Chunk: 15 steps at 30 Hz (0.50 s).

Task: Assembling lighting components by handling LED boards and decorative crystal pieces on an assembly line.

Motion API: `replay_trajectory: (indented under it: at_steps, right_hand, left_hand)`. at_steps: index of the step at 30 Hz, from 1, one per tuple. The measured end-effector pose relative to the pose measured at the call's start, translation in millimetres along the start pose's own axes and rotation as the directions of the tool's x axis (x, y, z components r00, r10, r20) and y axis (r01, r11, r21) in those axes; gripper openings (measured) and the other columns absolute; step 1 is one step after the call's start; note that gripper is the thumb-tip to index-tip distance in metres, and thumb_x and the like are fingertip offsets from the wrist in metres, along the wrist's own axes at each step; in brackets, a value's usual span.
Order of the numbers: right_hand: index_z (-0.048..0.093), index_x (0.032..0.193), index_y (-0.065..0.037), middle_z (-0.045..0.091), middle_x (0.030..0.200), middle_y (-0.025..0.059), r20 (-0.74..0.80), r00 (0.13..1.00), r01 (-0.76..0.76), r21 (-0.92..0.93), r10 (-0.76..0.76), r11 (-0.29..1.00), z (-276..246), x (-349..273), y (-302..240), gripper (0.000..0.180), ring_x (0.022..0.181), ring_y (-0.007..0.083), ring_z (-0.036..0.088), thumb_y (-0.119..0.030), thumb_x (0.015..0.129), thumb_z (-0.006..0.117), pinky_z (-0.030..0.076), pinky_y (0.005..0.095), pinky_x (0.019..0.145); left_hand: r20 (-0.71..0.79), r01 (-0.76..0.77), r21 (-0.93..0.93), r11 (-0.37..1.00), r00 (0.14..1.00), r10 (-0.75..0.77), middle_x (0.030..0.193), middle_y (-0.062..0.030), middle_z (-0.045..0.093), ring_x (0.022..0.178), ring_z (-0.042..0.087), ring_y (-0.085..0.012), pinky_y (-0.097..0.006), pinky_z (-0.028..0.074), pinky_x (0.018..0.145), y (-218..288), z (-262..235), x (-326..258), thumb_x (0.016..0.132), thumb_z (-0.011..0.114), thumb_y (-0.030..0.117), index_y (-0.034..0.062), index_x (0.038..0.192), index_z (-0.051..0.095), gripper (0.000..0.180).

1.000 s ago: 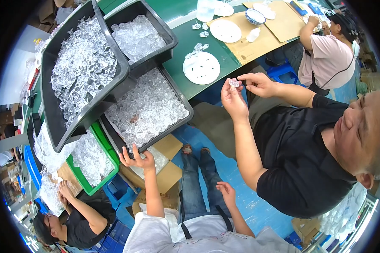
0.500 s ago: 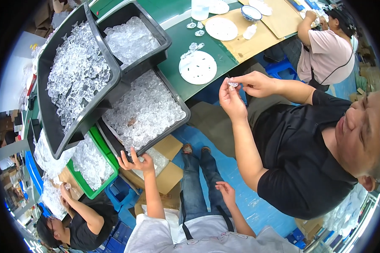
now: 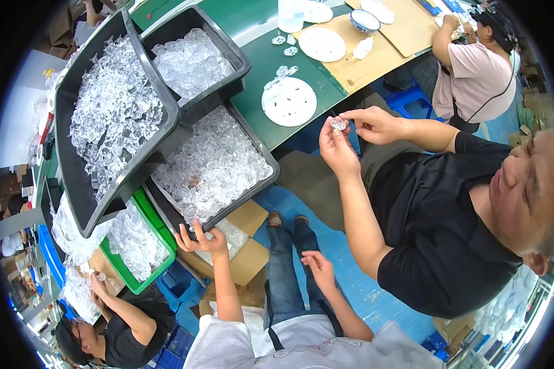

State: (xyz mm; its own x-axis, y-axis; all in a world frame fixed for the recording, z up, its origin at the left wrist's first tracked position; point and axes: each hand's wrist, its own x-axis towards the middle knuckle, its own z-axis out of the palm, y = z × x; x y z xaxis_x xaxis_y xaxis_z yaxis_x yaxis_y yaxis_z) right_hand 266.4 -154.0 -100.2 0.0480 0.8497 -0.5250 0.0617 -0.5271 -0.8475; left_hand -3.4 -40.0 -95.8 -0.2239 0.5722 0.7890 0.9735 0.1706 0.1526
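Note:
My left hand (image 3: 204, 243) is at the near corner of a black plastic bin (image 3: 243, 202), fingers spread and fingertips against its outer wall. Small clear plastic pieces (image 3: 218, 163) fill this bin, with a brownish bit among them. Over my legs, my right hand (image 3: 319, 269) hangs in the air, fingers loosely apart and nothing in them. A larger black bin (image 3: 166, 114) of clear pieces stands tilted above the first, and another black bin (image 3: 243, 67) sits behind. Close to my left hand is a green tray (image 3: 143, 286) with more clear pieces.
To my right, a co-worker (image 3: 449, 234) in black handles a small clear piece (image 3: 337, 123). The green table (image 3: 261, 132) holds white round plates (image 3: 289, 117), a bowl (image 3: 365, 21) and a small bottle (image 3: 363, 48). Open cardboard (image 3: 252, 249) lies below the bins. Another co-worker (image 3: 132, 326) sits at lower left.
My right hand has moved up and to the left, over my leg. My left hand stays at the bin's corner. The co-worker's clear piece has turned slightly.

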Motion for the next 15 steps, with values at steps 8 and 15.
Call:
replay_trajectory:
  at_steps: [8, 15]
  right_hand:
    - [0.052, 0.114, -0.009, 0.057, 0.061, 0.0106, -0.183, 0.748, 0.515, -0.446, -0.638, 0.732, 37.3, 165.9, -156.9, 0.029, 0.052, 0.0219, 0.054, -0.008, 0.086, 0.044, 0.042, 0.0327, 0.051]
    - [0.04, 0.126, -0.017, 0.057, 0.06, 0.0195, -0.048, 0.876, 0.23, -0.833, -0.481, 0.503, 64.5, 247.9, -218.7, 0.047, 0.059, 0.0371, 0.058, -0.01, 0.08, 0.043, 0.046, 0.0443, 0.053]
  left_hand:
    - [0.0, 0.019, -0.001, 1.0, 1.0, -0.019, 0.122, -0.0155, 0.039, 0.116, 0.029, -0.0396, -0.052, 0.025, 0.094, 0.6, 1.8, -3.2, 0.065, 0.048, 0.001, 0.0091, 0.105, 0.055, 0.041]
    - [0.001, 0.008, -0.012, 1.0, 1.0, -0.008, 0.122, -0.0163, 0.04, 0.116, 0.029, -0.0389, -0.051, 0.024, 0.095, -1.8, -1.6, -1.7, 0.065, 0.046, 0.0, 0.0083, 0.106, 0.055, 0.043]
